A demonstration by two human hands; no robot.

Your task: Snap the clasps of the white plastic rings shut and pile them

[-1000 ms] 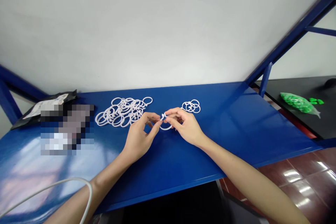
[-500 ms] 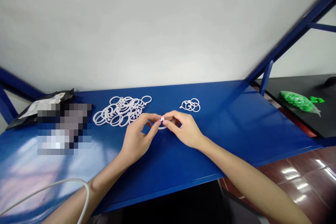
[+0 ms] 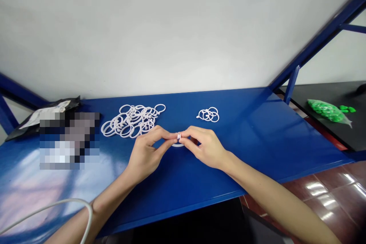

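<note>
Between my two hands is a white plastic ring, its lower curve showing under my fingertips. My left hand pinches it from the left with thumb and forefinger. From the other side, my right hand grips it the same way, so the fingertips almost meet. A small white end piece shows in the gap between them; its exact shape is too small to make out. Left of my hands lies a large pile of white rings. Beyond my right hand is a smaller cluster of similar rings.
The blue tabletop meets a pale wall at the back. A black plastic package lies at the far left. A white cable crosses my left forearm. At right, a bag of green pieces rests on a dark table.
Both hands have come slightly lower and nearer with the ring between them. The small white end piece now stands more upright between the fingertips. The ring piles look the same.
</note>
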